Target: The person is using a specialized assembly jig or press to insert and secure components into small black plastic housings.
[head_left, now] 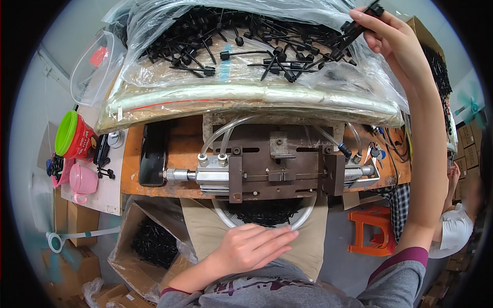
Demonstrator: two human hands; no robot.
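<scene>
At the upper right, my right hand (385,33) is closed on black plastic parts (354,35) with thick heads and thin stems; how many is unclear. It is raised over the edge of a plastic-lined tray (246,95) holding many loose black stemmed parts (277,56). Low in the middle, my left hand (251,247) has its fingers stretched out flat and holds nothing. It lies at the near rim of a white basket (221,214) with small black pieces (264,211) inside. Ahead of it stands a brown metal fixture (257,146) with a silver pneumatic cylinder (213,177) at its left.
Clear air hoses (221,136) curve over the wooden bench (132,159). To the left are a black tray (153,154), a red bucket (82,138) and a pink cup (83,179). A carton (123,251) and an orange stool (367,231) flank me. Another person (454,226) sits at right.
</scene>
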